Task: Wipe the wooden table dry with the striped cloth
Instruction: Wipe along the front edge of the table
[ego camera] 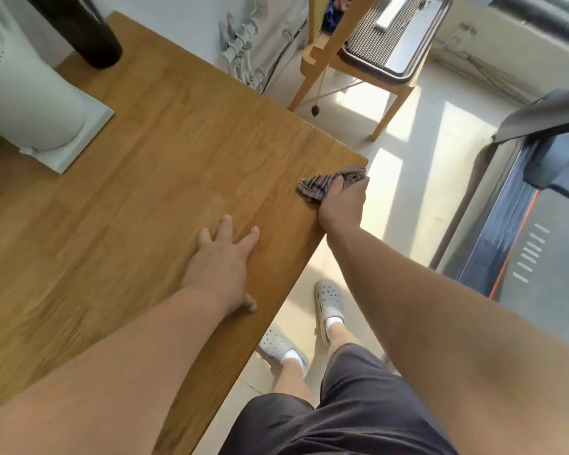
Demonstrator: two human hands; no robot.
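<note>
At the far left of the table [151, 165], a white appliance [30, 103] is seen standing on a square base; behind it a black cylinder [89, 31] rests on the wood. Both sit well apart from the hands. No brand, label or legible writing is found on either.

Nearer the middle, the left hand [222, 267] is laid flat on the wood, fingers spread wide, nothing held. It is judged to be placed there as a brace while the body leans toward the far corner.

To its right, the right hand [342, 205] is closed around the cloth [329, 183], which is bunched, grey-striped and pressed onto the table at the right-hand corner, touching the edge. Part of the cloth fans out from under the fingers onto the wood; the rest is gripped in the fist. The bunched hold is judged to concentrate pressure on a small patch. Wetness on the surface cannot be told: the frame is motion-blurred. How much of the table is already wiped cannot be judged.

Right of the table, a wooden chair [368, 60] stands on the pale floor, and 2 grey clogs are seen below. At the far right, a treadmill [523, 244] carries short white dash marks and an orange stripe; no readable text is made out.
</note>
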